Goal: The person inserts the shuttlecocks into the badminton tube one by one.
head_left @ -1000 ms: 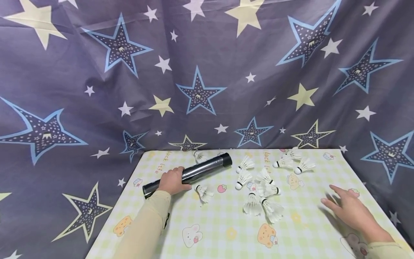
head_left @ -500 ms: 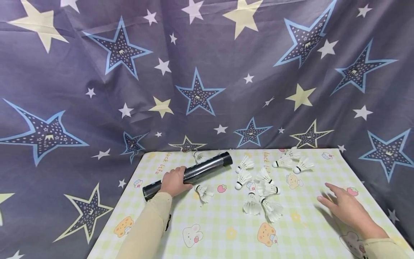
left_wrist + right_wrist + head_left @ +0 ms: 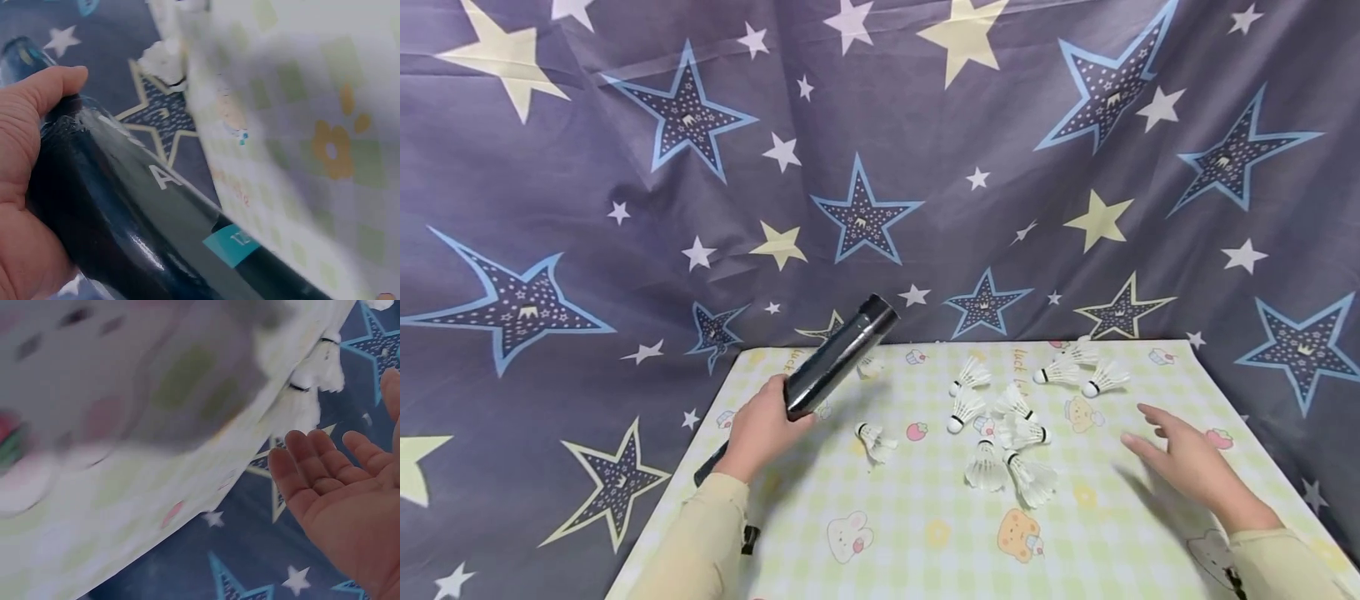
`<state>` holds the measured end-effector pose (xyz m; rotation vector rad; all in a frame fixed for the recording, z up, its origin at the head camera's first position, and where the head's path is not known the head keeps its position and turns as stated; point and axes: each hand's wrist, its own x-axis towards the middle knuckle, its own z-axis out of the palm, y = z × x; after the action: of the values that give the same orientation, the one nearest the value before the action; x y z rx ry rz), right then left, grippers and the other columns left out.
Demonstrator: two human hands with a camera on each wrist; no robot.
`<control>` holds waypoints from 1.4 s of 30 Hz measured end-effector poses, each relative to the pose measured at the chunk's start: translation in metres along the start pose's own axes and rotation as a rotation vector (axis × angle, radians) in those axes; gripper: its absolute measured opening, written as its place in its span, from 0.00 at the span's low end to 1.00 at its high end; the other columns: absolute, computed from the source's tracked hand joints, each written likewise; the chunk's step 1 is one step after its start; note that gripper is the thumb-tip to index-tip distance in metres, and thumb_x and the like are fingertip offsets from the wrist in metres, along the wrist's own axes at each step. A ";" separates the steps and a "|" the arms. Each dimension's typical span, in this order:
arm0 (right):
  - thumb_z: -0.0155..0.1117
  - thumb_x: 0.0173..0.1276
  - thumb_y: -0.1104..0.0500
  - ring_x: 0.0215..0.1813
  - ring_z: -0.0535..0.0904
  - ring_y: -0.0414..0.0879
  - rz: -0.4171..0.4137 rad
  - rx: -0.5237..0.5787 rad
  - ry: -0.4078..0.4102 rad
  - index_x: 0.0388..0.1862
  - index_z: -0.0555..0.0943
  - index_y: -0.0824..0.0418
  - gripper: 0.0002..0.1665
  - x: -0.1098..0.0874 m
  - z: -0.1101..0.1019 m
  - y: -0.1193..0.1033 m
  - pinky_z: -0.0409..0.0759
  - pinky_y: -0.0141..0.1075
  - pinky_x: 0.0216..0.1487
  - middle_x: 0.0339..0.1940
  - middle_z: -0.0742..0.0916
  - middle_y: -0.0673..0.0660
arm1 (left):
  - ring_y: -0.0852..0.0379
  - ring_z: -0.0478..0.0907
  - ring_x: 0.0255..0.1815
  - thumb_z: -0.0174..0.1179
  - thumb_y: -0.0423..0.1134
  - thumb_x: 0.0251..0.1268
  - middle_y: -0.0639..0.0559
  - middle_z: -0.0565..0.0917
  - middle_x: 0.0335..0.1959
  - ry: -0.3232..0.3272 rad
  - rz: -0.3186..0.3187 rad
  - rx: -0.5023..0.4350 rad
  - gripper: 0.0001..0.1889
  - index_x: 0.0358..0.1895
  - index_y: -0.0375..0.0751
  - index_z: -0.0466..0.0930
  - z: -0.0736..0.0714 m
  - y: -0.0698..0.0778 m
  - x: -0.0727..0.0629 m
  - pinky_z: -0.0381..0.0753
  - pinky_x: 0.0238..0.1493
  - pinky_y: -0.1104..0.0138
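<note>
My left hand (image 3: 765, 431) grips a dark, shiny shuttlecock tube (image 3: 831, 367) around its middle. The tube is tilted, with its far end raised above the table. In the left wrist view the thumb lies along the tube (image 3: 144, 219), which bears a white letter and a teal label. My right hand (image 3: 1195, 462) hovers over the right side of the table, fingers relaxed, holding nothing; the right wrist view shows its bare palm (image 3: 350, 519). Nearest to the left hand lies one white shuttlecock (image 3: 875, 442). Another shuttlecock (image 3: 870, 365) is partly behind the tube.
Several shuttlecocks lie in a loose group at the table's middle, one of them a front shuttlecock (image 3: 1030, 479). More lie at the back right, including a shuttlecock (image 3: 1105, 380). A checked cloth (image 3: 925, 500) covers the table. Behind hangs a star-patterned curtain (image 3: 925, 125).
My left hand has lifted the tube off the table and tilted its far end up, moving slightly left. The right hand has shifted a little left and away from me.
</note>
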<state>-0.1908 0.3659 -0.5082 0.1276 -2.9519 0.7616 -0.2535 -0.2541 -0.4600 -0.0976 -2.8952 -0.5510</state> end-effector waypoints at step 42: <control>0.52 0.85 0.52 0.87 0.61 0.62 -0.187 0.432 -0.362 0.87 0.61 0.59 0.36 0.170 0.191 -0.318 0.58 0.55 0.88 0.86 0.68 0.63 | 0.50 0.82 0.31 0.73 0.69 0.59 0.39 0.87 0.39 -0.144 -0.448 -0.285 0.53 0.72 0.28 0.66 0.000 -0.020 -0.090 0.75 0.31 0.59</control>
<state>-0.3389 -0.0136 -0.5044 0.6213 -2.9720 1.4680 -0.1675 -0.2758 -0.4849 0.5027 -2.9594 -1.0698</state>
